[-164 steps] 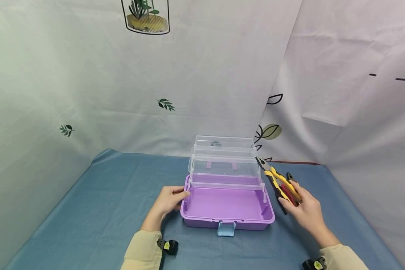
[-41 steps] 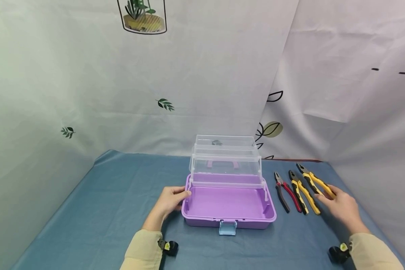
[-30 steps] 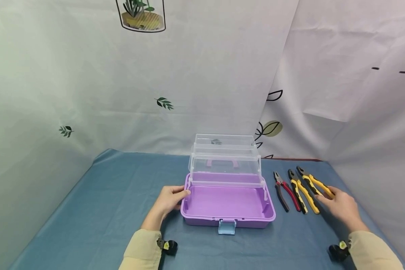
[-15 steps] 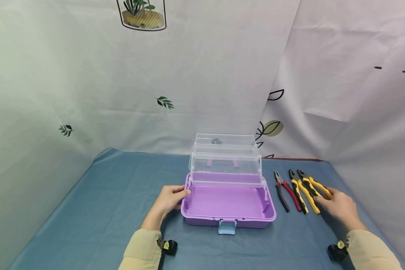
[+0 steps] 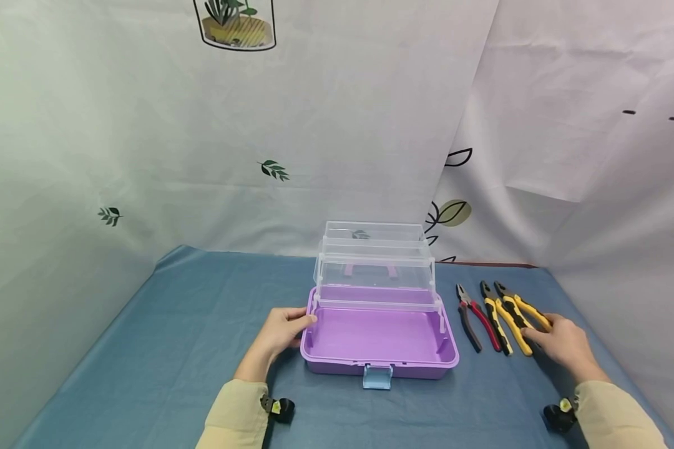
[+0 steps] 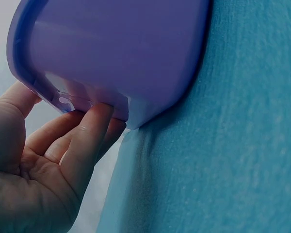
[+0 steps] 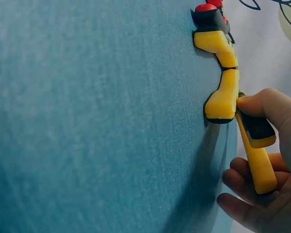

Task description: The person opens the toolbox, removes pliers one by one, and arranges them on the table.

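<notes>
In the head view a purple toolbox (image 5: 376, 340) stands with its clear tiered trays and lid (image 5: 376, 274) raised behind. My left hand (image 5: 281, 330) holds its left side, thumb over the rim; the left wrist view shows the fingers against the outer wall (image 6: 116, 43). To the right lie red-and-black pliers (image 5: 485, 324), then yellow-and-black pliers (image 5: 500, 321). My right hand (image 5: 564, 343) holds a second yellow-and-black pair of pliers (image 5: 513, 304) by its spread handles. In the right wrist view, the thumb presses one handle (image 7: 258, 130) and the fingers lie behind the other (image 7: 262, 174).
A blue cloth (image 5: 213, 349) covers the table. Pale printed sheets (image 5: 348, 125) hang behind and along both sides. A light blue latch (image 5: 377, 377) hangs at the toolbox's front.
Earlier my right hand held several pliers together beside the toolbox; now they lie in a row. During the last second the rightmost pliers slid slightly left and nearer. My left hand stays put.
</notes>
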Demonstrator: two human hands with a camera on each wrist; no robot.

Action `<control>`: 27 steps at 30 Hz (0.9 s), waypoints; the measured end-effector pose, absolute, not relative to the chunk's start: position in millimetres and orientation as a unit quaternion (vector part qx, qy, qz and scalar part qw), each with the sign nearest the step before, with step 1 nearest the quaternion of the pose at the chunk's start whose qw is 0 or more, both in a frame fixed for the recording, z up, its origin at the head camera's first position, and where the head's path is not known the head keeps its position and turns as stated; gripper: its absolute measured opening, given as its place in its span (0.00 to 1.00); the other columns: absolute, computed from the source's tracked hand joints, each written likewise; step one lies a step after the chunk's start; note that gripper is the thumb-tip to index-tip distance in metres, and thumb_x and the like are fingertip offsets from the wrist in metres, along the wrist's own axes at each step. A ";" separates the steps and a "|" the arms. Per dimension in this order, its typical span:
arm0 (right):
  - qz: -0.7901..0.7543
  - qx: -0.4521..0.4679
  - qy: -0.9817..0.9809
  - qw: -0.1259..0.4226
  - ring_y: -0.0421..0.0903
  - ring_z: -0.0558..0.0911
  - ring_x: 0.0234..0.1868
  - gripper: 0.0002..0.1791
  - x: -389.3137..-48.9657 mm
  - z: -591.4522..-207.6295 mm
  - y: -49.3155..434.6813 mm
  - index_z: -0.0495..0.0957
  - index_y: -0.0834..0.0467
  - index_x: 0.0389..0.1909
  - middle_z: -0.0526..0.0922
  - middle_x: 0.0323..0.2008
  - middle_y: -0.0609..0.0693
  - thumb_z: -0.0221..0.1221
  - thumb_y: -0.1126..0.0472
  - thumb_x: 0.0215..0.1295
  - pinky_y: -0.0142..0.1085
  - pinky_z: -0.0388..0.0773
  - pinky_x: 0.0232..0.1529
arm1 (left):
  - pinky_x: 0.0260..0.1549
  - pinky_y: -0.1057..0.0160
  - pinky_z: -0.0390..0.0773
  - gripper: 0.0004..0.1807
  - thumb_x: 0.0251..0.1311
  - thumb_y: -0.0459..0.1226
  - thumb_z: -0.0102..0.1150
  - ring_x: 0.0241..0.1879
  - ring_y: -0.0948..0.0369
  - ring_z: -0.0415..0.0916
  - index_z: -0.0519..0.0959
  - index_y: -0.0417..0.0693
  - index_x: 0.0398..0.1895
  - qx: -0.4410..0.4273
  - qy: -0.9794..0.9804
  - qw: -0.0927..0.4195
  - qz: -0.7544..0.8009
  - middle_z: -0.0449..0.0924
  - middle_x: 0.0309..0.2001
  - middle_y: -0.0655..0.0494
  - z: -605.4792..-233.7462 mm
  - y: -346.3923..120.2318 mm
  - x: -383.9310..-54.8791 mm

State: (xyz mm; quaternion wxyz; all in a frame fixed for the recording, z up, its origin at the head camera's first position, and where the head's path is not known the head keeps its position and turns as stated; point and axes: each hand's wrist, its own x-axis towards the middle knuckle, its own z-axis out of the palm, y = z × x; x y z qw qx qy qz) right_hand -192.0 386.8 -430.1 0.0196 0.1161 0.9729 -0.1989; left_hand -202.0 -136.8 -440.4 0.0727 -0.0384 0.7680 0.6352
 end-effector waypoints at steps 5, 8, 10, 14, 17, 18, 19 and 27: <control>-0.206 0.127 0.970 0.036 0.71 0.71 0.47 0.53 -193.0 -430.3 387.3 0.59 0.83 0.59 0.64 0.54 0.81 0.58 0.37 0.57 0.54 0.76 0.37 | 0.30 0.57 0.85 0.20 0.58 0.35 0.61 0.38 0.52 0.83 0.78 0.35 0.53 -0.044 0.776 0.069 0.625 0.80 0.50 0.35 -433.4 -134.6 -197.9; -0.214 0.134 0.967 0.045 0.70 0.71 0.47 0.53 -193.7 -429.6 387.3 0.59 0.83 0.60 0.64 0.55 0.81 0.58 0.36 0.57 0.54 0.76 0.37 | 0.30 0.57 0.85 0.20 0.58 0.35 0.60 0.39 0.51 0.83 0.78 0.34 0.53 -0.048 0.778 0.065 0.624 0.79 0.50 0.35 -426.6 -132.6 -194.1; -0.219 0.136 0.965 0.049 0.69 0.71 0.47 0.53 -193.9 -429.2 387.9 0.58 0.82 0.60 0.64 0.55 0.80 0.57 0.35 0.57 0.54 0.76 0.38 | 0.30 0.57 0.85 0.20 0.58 0.35 0.60 0.39 0.51 0.83 0.78 0.35 0.53 -0.048 0.776 0.065 0.625 0.80 0.50 0.35 -427.5 -132.9 -194.9; -0.231 0.140 0.961 0.055 0.69 0.71 0.47 0.53 -192.2 -428.8 388.7 0.59 0.82 0.60 0.64 0.56 0.80 0.57 0.35 0.57 0.53 0.76 0.38 | 0.29 0.57 0.85 0.20 0.58 0.36 0.61 0.38 0.51 0.83 0.78 0.36 0.53 -0.047 0.775 0.069 0.627 0.80 0.50 0.36 -441.3 -135.6 -202.8; -0.236 0.142 0.959 0.059 0.68 0.72 0.47 0.53 -191.1 -428.8 388.8 0.59 0.81 0.61 0.64 0.56 0.80 0.57 0.35 0.57 0.52 0.76 0.37 | 0.28 0.57 0.85 0.20 0.58 0.36 0.61 0.38 0.51 0.83 0.78 0.35 0.53 -0.045 0.775 0.071 0.627 0.80 0.50 0.35 -443.6 -136.0 -203.2; -0.237 0.143 0.959 0.061 0.67 0.72 0.47 0.53 -191.0 -428.8 388.8 0.59 0.81 0.61 0.64 0.56 0.80 0.57 0.35 0.57 0.51 0.76 0.37 | 0.28 0.57 0.85 0.20 0.58 0.36 0.61 0.38 0.50 0.83 0.78 0.35 0.53 -0.044 0.773 0.072 0.629 0.80 0.50 0.35 -443.9 -136.1 -203.4; -0.238 0.143 0.958 0.063 0.67 0.72 0.47 0.53 -190.8 -428.4 388.7 0.59 0.81 0.61 0.64 0.56 0.80 0.57 0.35 0.57 0.51 0.76 0.37 | 0.28 0.57 0.85 0.20 0.59 0.36 0.60 0.38 0.50 0.83 0.78 0.35 0.53 -0.042 0.774 0.071 0.628 0.80 0.50 0.34 -443.4 -136.1 -202.8; -0.234 0.154 0.957 0.076 0.72 0.69 0.51 0.56 -189.1 -427.0 387.2 0.60 0.81 0.60 0.63 0.58 0.79 0.58 0.31 0.54 0.56 0.75 0.41 | 0.29 0.57 0.85 0.21 0.58 0.37 0.61 0.38 0.52 0.83 0.78 0.37 0.54 -0.041 0.773 0.075 0.628 0.80 0.50 0.36 -441.5 -136.4 -202.0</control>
